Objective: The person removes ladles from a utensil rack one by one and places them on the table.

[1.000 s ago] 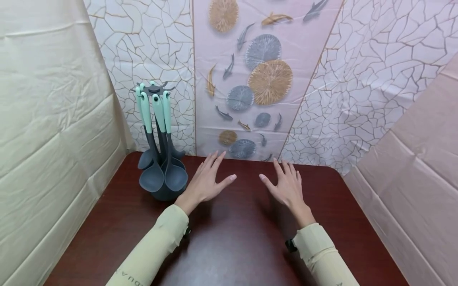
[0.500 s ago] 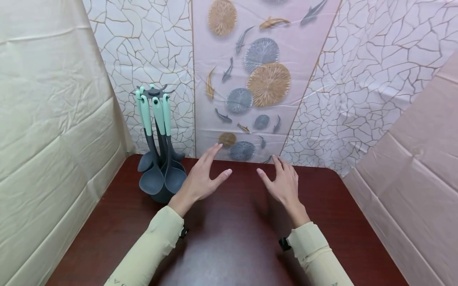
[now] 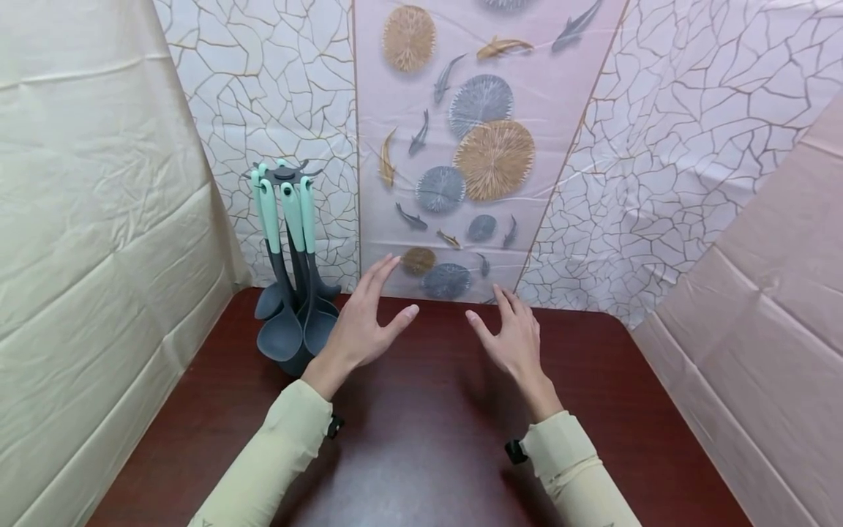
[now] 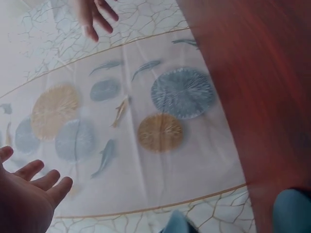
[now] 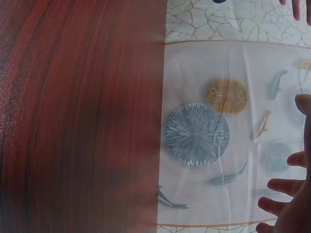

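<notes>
My left hand (image 3: 361, 326) hovers over the table with fingers straight and thumb spread, holding nothing. Just left of it stands a utensil set (image 3: 283, 293), dark grey ladles and spoons with mint-green handles hung on a rotating stand; the hand hides part of its right side, and whether they touch I cannot tell. Across a gap, my right hand (image 3: 515, 337) is also raised, fingers extended and thumb apart, with nothing in it. The left wrist view shows the left hand (image 4: 31, 194) at lower left; in the right wrist view the right hand (image 5: 291, 199) sits at the right edge.
The dark red wooden table (image 3: 421, 439) lies beneath both hands. Behind it hangs a printed cloth (image 3: 448, 190) with fish and round lily-pad shapes. Plain cream cloth walls (image 3: 99, 256) close in the left and right sides.
Both hands have drifted slightly left and toward the body. The left hand's fingers have tilted upward. The utensil set stays in place; the view has tipped up slightly.
</notes>
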Demonstrator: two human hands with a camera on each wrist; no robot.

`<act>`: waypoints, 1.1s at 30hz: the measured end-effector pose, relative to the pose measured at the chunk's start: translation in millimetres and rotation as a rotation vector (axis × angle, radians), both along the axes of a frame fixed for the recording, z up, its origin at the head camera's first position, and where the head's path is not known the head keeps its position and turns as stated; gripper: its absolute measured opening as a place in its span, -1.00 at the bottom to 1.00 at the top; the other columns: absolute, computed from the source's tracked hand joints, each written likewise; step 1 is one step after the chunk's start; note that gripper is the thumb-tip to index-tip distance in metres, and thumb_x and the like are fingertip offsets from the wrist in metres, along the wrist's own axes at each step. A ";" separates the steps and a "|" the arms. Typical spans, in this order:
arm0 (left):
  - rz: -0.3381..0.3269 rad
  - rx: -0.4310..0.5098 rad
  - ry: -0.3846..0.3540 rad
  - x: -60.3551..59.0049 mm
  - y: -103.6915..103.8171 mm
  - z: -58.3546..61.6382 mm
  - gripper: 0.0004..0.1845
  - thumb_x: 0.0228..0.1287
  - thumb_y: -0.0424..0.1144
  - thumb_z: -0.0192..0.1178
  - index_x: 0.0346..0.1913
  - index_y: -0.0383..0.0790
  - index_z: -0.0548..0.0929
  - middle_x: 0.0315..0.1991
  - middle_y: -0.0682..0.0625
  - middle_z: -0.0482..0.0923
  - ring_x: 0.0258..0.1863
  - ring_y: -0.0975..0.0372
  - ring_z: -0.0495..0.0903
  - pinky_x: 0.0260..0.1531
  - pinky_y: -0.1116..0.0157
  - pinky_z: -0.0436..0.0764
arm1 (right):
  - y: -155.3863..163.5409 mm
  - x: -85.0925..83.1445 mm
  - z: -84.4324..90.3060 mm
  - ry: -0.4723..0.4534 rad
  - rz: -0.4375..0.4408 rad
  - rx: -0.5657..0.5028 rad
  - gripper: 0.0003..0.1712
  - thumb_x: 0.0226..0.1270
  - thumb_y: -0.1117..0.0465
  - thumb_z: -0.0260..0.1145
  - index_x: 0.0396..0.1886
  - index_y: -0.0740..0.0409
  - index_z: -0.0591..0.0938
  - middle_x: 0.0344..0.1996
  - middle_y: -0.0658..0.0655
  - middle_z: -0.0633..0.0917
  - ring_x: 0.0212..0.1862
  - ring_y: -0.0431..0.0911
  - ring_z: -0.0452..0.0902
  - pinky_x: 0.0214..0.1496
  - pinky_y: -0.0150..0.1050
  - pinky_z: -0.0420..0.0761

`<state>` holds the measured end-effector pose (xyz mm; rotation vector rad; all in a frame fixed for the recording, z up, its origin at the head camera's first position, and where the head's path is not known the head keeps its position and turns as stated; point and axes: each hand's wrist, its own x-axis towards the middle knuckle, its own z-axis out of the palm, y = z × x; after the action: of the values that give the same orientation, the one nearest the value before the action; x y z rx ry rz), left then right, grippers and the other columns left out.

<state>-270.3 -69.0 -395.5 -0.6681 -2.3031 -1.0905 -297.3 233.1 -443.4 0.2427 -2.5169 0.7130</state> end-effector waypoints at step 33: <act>0.105 0.374 0.655 7.2 -71.5 56.5 -0.14 0.42 0.34 0.19 0.32 -0.45 0.56 0.35 -0.26 0.55 0.30 -0.05 0.56 0.25 0.06 0.62 | -22.0 10.3 24.0 -0.005 0.077 -0.102 -0.08 0.46 -0.41 0.25 0.68 -0.16 0.32 0.58 0.14 0.37 0.57 0.19 0.22 0.42 0.49 0.21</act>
<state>-263.1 -140.5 -339.1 -0.6266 -1.5142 -1.0223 -287.0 211.1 -419.4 0.3034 -2.4787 0.8707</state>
